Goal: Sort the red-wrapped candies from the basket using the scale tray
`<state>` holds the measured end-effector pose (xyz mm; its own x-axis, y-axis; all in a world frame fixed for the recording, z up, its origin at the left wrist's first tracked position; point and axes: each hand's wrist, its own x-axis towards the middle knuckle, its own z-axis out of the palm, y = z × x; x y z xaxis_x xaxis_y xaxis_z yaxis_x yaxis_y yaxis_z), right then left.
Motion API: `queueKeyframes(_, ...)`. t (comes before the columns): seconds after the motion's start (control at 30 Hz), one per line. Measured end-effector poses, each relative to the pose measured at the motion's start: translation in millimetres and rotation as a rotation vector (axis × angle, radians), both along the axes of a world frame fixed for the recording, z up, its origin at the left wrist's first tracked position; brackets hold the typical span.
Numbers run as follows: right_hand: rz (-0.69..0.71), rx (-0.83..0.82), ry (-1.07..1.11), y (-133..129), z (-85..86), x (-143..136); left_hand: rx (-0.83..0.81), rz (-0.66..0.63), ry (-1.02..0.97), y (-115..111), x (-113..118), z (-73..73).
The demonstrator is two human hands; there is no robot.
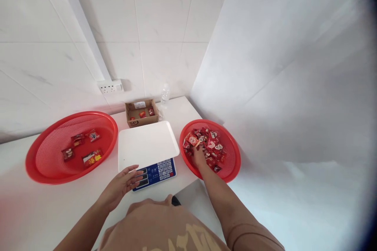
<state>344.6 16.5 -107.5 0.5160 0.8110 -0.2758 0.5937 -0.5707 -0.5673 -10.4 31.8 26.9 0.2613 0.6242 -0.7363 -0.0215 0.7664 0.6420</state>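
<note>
Well, over to the head view: reaching down into the right basket (pixel 233 156) with the right hand (pixel 198 157), fingertips in among the red packets (pixel 212 143), right against an orange-red packet (pixel 192 139); pinched or merely touched, hard to tell with the fingertips hidden. Spread and empty, the left hand (pixel 122 185), palm turned inward, over the display end of the blue-and-white scale (pixel 149 145). Readable on the keypad (pixel 165 169): digits, 7-8-9 along the back row, 0 at the front, plus one red key. On the cardboard box (pixel 141 120), a dark "SF" mark and, inside, a white label with print too small to read.

Counting up: two red baskets, one scale with three dark display windows, one clear bottle (pixel 165 94), three packets visible in the box, at least four in the left basket (pixel 51 153), too many heaped in the right one to count. Tight beside the right basket's rim, the edge of the scale's pan; near the left basket, its other edge. Open white tabletop (pixel 176 111) behind, between bottle and right basket, and more in front of the left basket.
</note>
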Motion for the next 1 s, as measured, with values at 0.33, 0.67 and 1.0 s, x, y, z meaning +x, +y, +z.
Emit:
queueKeyframes(0.33, -0.475, 0.405, 0.642, -19.9, 39.6, 32.1, -0.008, 0.006, -0.015, -4.3, -3.3, -6.0)
queueKeyframes(0.67, -0.163, 0.404, 1.350, 52.9, 89.6, -97.6, 0.068, -0.032, -0.100, -10.3, 8.5, -2.7)
queueKeyframes(1.0, -0.166, 0.238, 1.171, 66.2, 90.6, -133.6, 0.476, -0.078, 0.386, -4.7, -14.4, -21.4)
